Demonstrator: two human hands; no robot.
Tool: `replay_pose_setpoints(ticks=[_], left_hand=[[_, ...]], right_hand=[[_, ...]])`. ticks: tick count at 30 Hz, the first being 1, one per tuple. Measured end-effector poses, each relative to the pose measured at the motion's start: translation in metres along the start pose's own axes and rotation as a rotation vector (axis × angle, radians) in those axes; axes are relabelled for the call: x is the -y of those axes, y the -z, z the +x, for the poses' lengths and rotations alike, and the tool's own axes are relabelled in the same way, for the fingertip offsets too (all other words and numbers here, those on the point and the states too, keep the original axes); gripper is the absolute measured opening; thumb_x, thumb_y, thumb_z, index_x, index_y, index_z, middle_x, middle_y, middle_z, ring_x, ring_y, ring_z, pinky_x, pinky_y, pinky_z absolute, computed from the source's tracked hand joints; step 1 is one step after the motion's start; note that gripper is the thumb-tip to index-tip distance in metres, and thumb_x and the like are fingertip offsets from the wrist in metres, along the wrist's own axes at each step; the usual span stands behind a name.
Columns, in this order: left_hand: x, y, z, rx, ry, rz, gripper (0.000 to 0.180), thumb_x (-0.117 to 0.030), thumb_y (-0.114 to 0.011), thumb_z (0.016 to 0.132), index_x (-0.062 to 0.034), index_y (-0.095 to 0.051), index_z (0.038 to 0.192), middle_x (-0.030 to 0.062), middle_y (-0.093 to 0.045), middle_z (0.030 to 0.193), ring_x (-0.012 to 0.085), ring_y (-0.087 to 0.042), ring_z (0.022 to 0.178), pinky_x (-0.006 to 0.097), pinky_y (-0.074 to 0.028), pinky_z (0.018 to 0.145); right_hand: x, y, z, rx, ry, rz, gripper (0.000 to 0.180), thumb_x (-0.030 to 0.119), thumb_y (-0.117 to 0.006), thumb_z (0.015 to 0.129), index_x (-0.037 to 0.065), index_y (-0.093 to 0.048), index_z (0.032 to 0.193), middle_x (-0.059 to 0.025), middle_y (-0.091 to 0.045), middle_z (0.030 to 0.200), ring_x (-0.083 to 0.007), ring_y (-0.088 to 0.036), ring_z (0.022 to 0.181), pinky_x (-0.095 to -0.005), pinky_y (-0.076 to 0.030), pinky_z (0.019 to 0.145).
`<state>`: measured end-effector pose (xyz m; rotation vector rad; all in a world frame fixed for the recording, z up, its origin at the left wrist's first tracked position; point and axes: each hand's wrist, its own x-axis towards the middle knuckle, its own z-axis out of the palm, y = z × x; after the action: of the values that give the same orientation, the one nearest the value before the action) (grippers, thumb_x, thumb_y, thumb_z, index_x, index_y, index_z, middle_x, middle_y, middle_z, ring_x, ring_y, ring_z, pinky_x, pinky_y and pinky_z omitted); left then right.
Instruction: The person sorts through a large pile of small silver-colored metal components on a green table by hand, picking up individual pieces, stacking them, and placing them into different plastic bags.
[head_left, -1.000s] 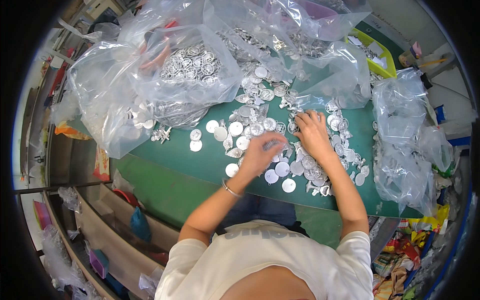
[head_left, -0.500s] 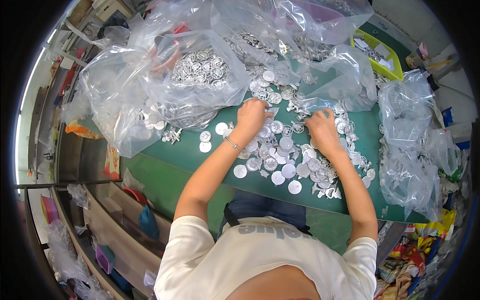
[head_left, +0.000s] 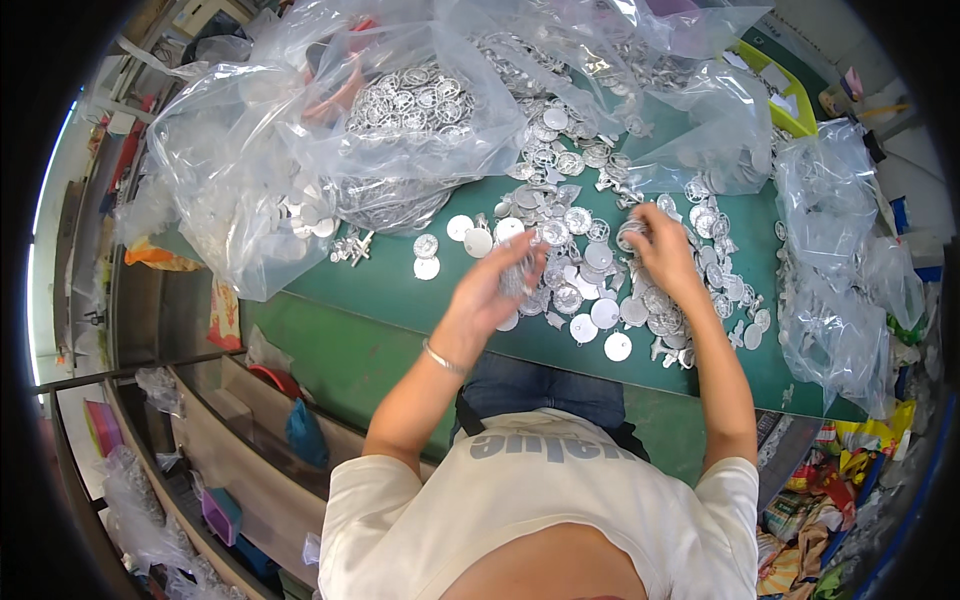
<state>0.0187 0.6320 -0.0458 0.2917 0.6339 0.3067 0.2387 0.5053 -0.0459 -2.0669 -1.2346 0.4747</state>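
Sorting: round silvery metal discs (head_left: 590, 300), some plain and some pierced with openwork, lie scattered in a loose heap on the green table top (head_left: 400, 290), straight ahead of the person.
Left hand (head_left: 500, 285): raised just above the near edge of the heap, fingers curled around a blurred silvery disc.
Right hand (head_left: 655, 250): over the middle of the heap, fingertips pinched on a stack of discs.
Wrist: a thin silver bracelet (head_left: 443, 357) circles the left forearm.
Stray pieces: two plain discs (head_left: 426, 256) sit apart to the left of the heap, near a few small silvery brackets (head_left: 350, 245).
Left of the heap: a big clear plastic bag (head_left: 400, 130), crumpled and open, holds more openwork discs and spills onto the table.
Beyond the heap: another clear plastic sheet (head_left: 700, 130) overlaps the far discs and hides some of them.
Right side: empty-looking crumpled clear bags (head_left: 840, 260) crowd the table edge.
Far corner: a yellow-green plastic tray (head_left: 785, 95) behind the bags.
Below the table, left: wooden shelves (head_left: 210, 440) with a blue cloth bundle (head_left: 305, 435).
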Motion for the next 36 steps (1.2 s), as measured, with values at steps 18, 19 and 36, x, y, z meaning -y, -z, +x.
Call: replay_pose_setpoints(ticks=[18, 19, 36], left_hand=[[0.097, -0.004, -0.038, 0.115, 0.515, -0.284, 0.033, -0.03, -0.044, 0.093, -0.0008, -0.055, 0.102, 0.0249, -0.055, 0.111, 0.0325, -0.06, 0.094, 0.044, -0.054, 0.076], [0.103, 0.004, -0.034, 0.135, 0.54, -0.296, 0.033, -0.03, -0.044, 0.093, -0.0008, -0.056, 0.101, 0.0246, -0.056, 0.11, 0.0323, -0.06, 0.093, 0.044, -0.054, 0.074], [0.1, -0.054, 0.019, 0.279, -0.722, 1.499, 0.016, -0.011, -0.069, 0.074, -0.0057, -0.067, 0.089, 0.0067, -0.063, 0.078, 0.0169, -0.057, 0.062, 0.029, -0.046, 0.056]], right_hand=[[0.026, 0.012, -0.11, -0.254, 0.037, -0.28, 0.037, 0.009, -0.068, 0.07, 0.001, -0.057, 0.104, -0.012, -0.058, 0.097, -0.0292, -0.05, 0.094, -0.0386, -0.037, 0.082], [0.026, 0.009, -0.108, -0.256, 0.073, -0.343, 0.039, 0.01, -0.068, 0.07, 0.001, -0.057, 0.106, -0.0116, -0.058, 0.099, -0.0288, -0.05, 0.095, -0.0388, -0.036, 0.083], [-0.008, 0.027, -0.125, -0.227, 0.079, -0.301, 0.02, 0.006, -0.069, 0.068, 0.004, -0.06, 0.086, -0.0077, -0.057, 0.095, -0.0249, -0.05, 0.093, -0.0374, -0.033, 0.082]])
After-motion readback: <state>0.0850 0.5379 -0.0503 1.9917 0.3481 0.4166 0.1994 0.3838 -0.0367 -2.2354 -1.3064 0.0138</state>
